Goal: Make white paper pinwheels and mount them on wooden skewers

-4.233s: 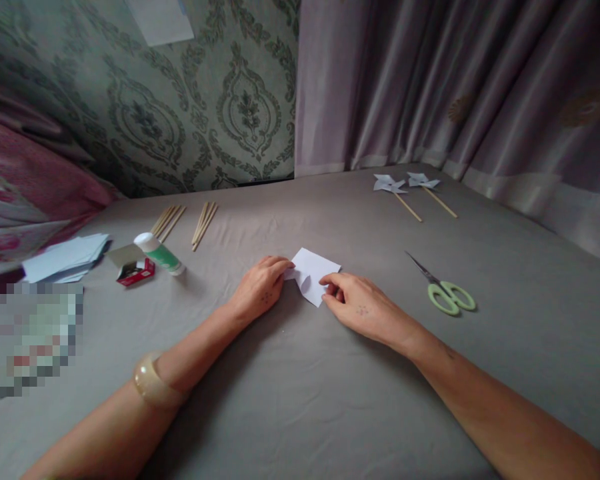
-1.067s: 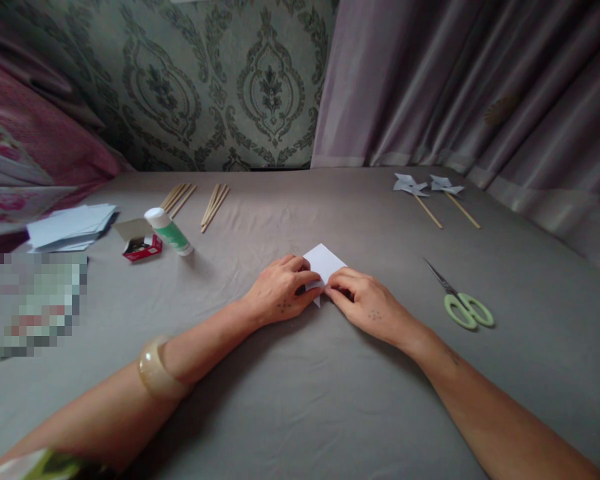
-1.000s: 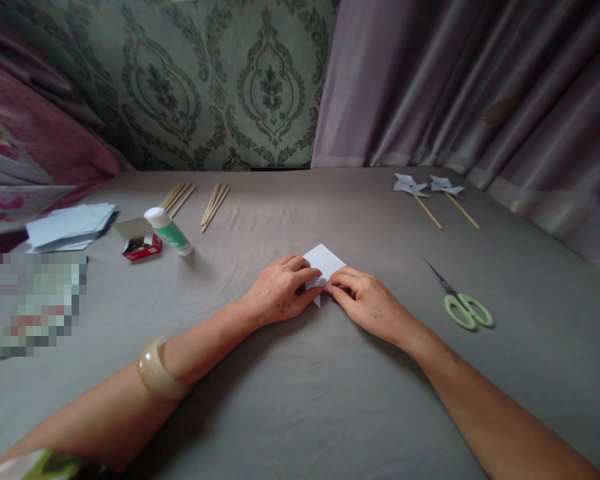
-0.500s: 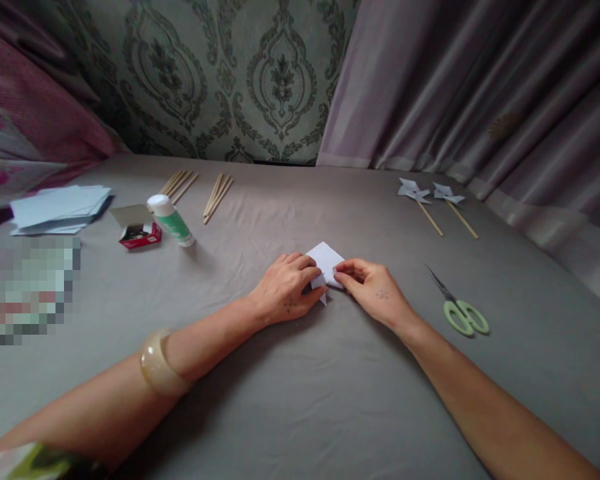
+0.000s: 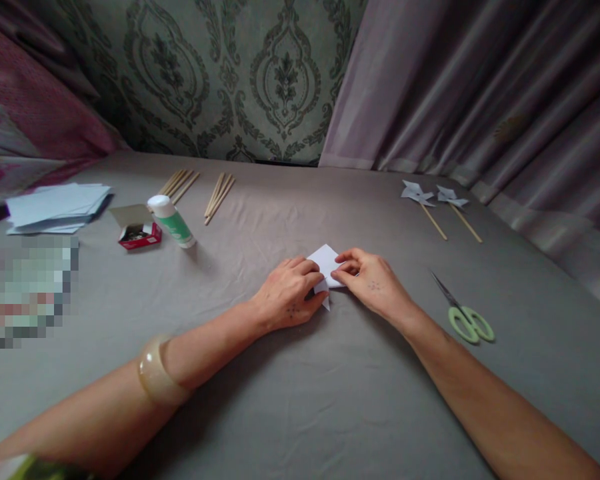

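Observation:
A small white folded paper (image 5: 326,259) lies on the cloth-covered table between my two hands, one corner pointing away from me and a narrow flap toward me. My left hand (image 5: 294,290) is closed on its left side, the thumb and fingers pinching the near flap. From the right, my right hand (image 5: 373,283) pinches the paper's right edge between thumb and fingers, which hide that edge. To the right of my right hand lie scissors (image 5: 464,313) with green handles, blades pointing away and left.
Two paper pinwheels (image 5: 418,193) on sticks lie at the back right. Far left are a stack of paper (image 5: 55,205), an open red box (image 5: 139,235) of small pieces, a glue stick (image 5: 173,223) standing upright, and several wooden sticks (image 5: 220,199). A blurred-out item (image 5: 27,293) lies nearer.
My right hand's fingers have shifted slightly up and left over the paper's right side. My left hand keeps its hold. The whole view has shifted a little.

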Tool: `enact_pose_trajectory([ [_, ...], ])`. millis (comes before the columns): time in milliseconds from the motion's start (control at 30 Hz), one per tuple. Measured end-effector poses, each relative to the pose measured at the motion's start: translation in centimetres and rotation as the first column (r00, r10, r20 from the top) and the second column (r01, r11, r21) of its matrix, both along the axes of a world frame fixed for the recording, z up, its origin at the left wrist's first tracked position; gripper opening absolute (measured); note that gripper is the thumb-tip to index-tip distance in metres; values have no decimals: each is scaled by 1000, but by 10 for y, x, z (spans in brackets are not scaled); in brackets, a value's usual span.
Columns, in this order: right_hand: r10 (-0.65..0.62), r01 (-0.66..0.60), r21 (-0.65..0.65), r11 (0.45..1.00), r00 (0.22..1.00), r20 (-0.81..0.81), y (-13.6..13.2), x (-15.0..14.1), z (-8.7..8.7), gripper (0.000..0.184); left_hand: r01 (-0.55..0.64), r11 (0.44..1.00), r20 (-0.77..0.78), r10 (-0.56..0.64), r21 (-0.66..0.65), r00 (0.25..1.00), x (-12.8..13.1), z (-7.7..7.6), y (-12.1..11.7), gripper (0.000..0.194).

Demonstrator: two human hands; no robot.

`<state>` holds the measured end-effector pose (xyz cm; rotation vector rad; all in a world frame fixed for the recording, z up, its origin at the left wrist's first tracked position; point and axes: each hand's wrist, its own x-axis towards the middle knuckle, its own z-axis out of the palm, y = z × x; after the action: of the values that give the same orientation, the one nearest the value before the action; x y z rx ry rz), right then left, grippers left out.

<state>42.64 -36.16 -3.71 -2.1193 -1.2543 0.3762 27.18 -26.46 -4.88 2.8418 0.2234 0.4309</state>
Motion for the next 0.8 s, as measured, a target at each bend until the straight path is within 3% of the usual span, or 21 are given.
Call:
enact_pose_trajectory([
  [267,-7,11,-36,999,993,118,0,-6,2,17,-2,1000,22,2,-5,1000,0,-2,0,24],
  [567,111,-96,-80,992,971,210,-2,-6,1,8,2,1000,35,-3,9,999,0,-2,0,24],
  [800,181,-154,-130,980,953,241,-1,-3,0,12,8,1000,26,-8,6,1000,-1,0,-1,25],
])
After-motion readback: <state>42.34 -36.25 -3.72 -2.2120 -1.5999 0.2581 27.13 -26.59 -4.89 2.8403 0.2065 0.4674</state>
